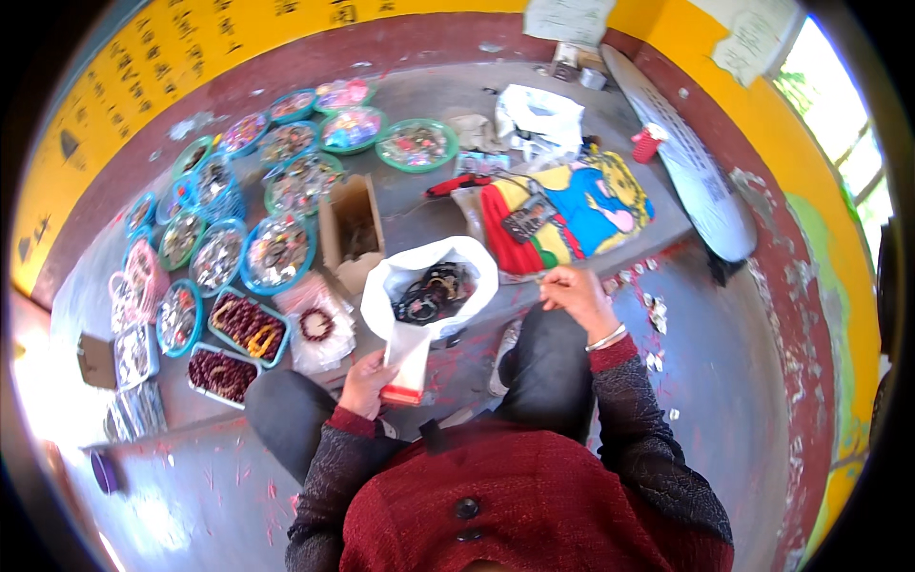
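Left hand (365,381) closed around a flat white and red paper packet (408,364), right hand (575,291) with fingers pinched together, contents too small to tell, open white plastic bag of dark beaded bracelets (434,286) between them

A grey concrete floor (724,362), scuffed and littered with small scraps, steps up to a raised grey platform (419,105). Behind it runs a wall (172,57) painted yellow above a dark red band (400,43), with paper sheets (567,19) stuck on. At right, bright daylight pours through what seems a window (839,114).
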A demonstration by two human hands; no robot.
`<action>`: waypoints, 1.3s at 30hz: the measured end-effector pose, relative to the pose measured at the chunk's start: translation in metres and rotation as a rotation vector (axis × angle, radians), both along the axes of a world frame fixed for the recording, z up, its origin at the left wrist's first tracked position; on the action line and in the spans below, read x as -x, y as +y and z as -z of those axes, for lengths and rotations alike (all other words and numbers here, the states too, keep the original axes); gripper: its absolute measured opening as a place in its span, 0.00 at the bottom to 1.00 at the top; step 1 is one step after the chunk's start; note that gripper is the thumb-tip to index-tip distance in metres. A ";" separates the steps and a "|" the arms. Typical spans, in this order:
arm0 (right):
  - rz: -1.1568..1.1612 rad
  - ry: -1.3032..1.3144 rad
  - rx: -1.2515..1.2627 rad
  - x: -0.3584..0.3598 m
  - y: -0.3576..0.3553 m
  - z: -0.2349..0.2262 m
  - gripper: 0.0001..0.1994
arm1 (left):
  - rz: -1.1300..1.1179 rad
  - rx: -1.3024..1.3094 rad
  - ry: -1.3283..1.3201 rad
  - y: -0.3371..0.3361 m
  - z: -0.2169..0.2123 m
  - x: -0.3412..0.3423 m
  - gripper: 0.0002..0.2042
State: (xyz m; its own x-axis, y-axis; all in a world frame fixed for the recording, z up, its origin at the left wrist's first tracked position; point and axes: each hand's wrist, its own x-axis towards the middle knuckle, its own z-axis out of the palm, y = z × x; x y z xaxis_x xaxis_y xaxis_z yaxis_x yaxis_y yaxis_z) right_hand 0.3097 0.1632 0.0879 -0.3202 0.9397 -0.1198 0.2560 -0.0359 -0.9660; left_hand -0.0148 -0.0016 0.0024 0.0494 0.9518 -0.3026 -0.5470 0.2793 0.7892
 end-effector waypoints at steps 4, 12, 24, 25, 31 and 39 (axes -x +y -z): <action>0.318 -0.194 -0.056 -0.093 0.007 0.008 0.05 | 0.002 0.053 0.079 0.002 0.009 0.002 0.13; 0.525 -0.715 0.032 -0.231 -0.026 0.108 0.07 | -0.016 0.105 0.145 0.007 0.026 0.002 0.12; 0.225 -0.748 0.278 -0.233 0.025 0.114 0.05 | -0.018 0.143 0.186 0.005 0.033 -0.001 0.11; 0.202 -0.747 0.310 -0.232 0.032 0.112 0.06 | -0.020 0.150 0.188 0.003 0.031 0.000 0.12; 0.131 -0.924 0.356 -0.239 0.078 0.065 0.07 | -0.043 0.155 0.241 -0.003 0.032 0.003 0.14; 0.954 0.130 -0.337 -0.255 0.134 -0.080 0.12 | -0.012 0.158 0.220 0.004 0.023 -0.010 0.14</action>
